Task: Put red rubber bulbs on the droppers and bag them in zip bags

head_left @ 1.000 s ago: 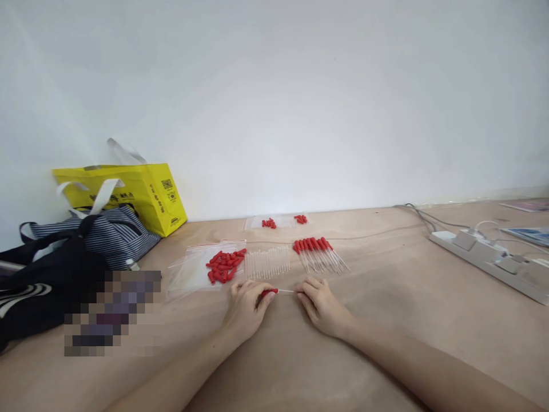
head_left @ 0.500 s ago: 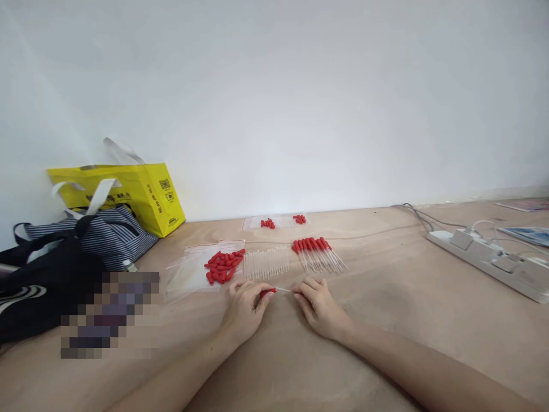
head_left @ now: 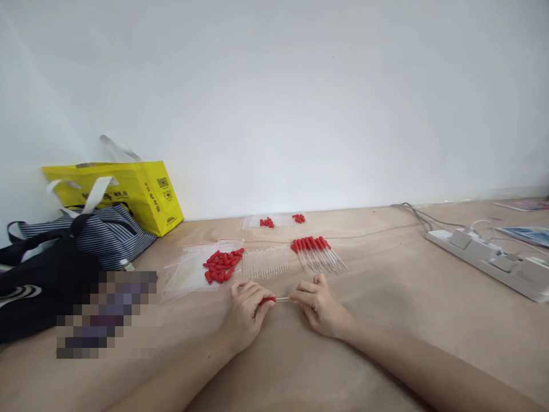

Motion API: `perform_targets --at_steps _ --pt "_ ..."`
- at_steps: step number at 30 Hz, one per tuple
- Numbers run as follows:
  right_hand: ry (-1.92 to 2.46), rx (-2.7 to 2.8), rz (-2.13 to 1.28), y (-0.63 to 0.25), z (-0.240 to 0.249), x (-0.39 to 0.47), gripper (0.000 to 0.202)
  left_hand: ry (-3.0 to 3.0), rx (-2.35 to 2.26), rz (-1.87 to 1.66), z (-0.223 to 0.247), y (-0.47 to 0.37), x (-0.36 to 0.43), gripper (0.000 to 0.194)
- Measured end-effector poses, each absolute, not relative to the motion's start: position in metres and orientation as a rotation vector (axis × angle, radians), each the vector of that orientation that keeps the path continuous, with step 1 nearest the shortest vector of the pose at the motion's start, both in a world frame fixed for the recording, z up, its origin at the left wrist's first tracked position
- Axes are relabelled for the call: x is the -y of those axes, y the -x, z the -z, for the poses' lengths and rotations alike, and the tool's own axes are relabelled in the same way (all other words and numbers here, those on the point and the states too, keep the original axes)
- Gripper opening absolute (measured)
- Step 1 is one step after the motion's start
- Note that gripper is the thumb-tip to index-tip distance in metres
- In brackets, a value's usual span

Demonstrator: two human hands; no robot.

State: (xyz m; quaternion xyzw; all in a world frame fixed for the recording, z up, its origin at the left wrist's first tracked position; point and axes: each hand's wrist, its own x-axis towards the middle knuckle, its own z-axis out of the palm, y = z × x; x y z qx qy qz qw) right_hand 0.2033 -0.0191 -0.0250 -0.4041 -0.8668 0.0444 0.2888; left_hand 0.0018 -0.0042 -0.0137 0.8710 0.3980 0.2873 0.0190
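My left hand (head_left: 249,312) is closed, pinching a red rubber dropper bulb (head_left: 268,300) between thumb and fingers. A thin clear dropper tube (head_left: 282,299) runs from the bulb's mouth to my right hand (head_left: 317,306), whose fingertips are closed on its other end. How deep the tube sits in the bulb is hidden. Just beyond my left hand, a pile of loose red bulbs (head_left: 221,266) lies on a clear zip bag (head_left: 184,274). Beside it is a row of bare tubes (head_left: 266,262). Farther right, several droppers with red bulbs fitted (head_left: 315,245) lie side by side.
Small groups of red bulbs (head_left: 266,222) lie near the wall on another clear bag. At left stand a yellow bag (head_left: 160,200), a striped bag (head_left: 98,234) and a black bag (head_left: 51,286). A white power strip (head_left: 484,263) with plugs and cables is at right.
Both hands have shifted slightly toward me, still holding the bulb and tube. The tube now lies more level, and more of the red bulb shows.
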Motion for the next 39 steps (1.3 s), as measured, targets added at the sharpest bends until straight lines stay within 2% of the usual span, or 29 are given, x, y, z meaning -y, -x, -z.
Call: perform_targets --at_steps 19,25,31,34,39 --pt "1.047 2.293 -0.177 -0.194 0.027 0.015 0.022 -2.728 -1.155 -0.853 0.010 -0.004 0.006 0.016" --pt "1.155 2.377 0.019 -0.196 0.018 0.013 0.018 -2.730 -1.206 -0.854 0.015 0.000 -0.001 0.019" --pt "1.554 2.065 -0.027 -0.192 0.014 -0.011 0.019 -2.460 -1.674 -1.083 0.017 0.012 -0.018 0.041" --pt "1.834 1.922 0.010 -0.186 0.014 -0.033 0.020 -2.382 -1.797 -1.066 0.016 0.018 -0.026 0.038" --pt "2.001 1.843 0.030 -0.173 0.013 -0.062 0.018 -2.382 -1.827 -0.987 0.015 0.020 -0.027 0.030"
